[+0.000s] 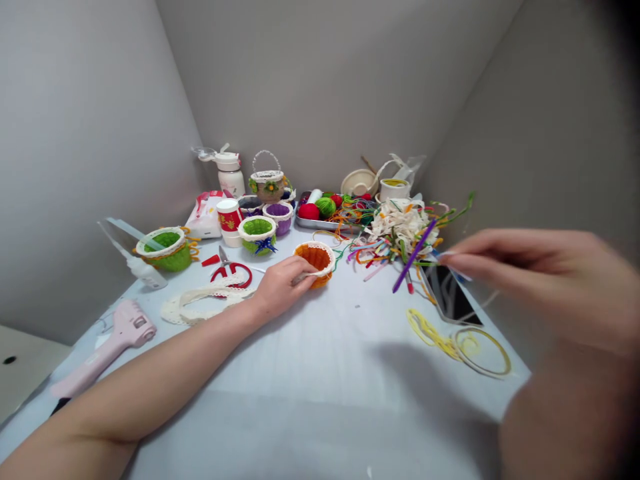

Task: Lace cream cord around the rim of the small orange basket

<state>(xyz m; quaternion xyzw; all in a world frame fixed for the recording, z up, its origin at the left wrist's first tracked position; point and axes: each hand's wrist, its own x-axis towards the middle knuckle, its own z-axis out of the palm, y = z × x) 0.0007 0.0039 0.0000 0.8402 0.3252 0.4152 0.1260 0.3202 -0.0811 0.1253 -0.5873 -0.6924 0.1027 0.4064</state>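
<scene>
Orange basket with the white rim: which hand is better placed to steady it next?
Probably the left hand: it touches the orange basket, while the right hand is raised away from it, farther right.

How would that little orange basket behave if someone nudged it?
The orange basket probably feels light: it is small and hollow. Its ribbed, yarn-like wall suggests a grippy surface rather than slippery. Its round shape might let it roll if tipped over.

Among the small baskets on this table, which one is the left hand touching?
The orange basket with the white rim: the left hand has its fingers at that rim. No other basket is orange or touched.
</scene>
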